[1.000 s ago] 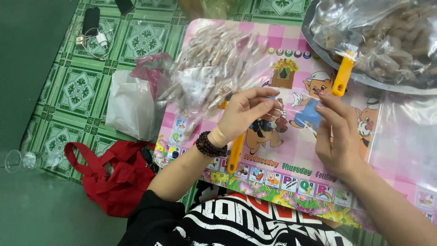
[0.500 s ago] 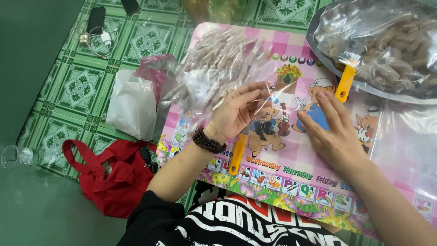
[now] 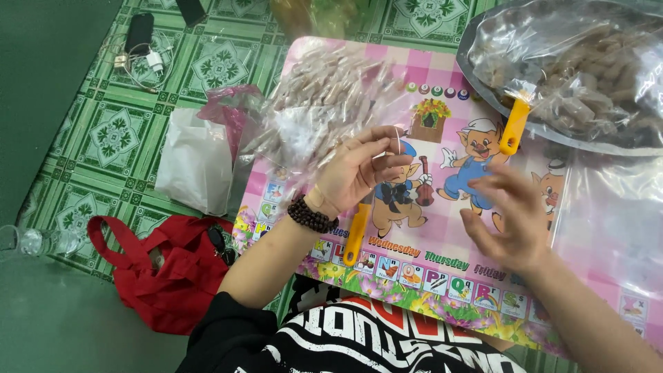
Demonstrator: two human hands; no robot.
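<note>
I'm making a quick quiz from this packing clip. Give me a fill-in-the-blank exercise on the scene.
1. The left hand pinches a small clear ____ between its fingertips.
2. A beaded ____ sits on the left wrist.
3. Left of the pink table, a ____ cloth bag lies on the green tiled floor.
4. The knife beside the big bag of brown pieces has a ____ handle.

Missing words: wrapper; bracelet; red; yellow

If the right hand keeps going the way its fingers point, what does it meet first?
The right hand points up and left across the pink board. Its fingers would probably meet the left hand first, with its small clear wrapper. Depth is unclear, so it may pass beneath.
</note>
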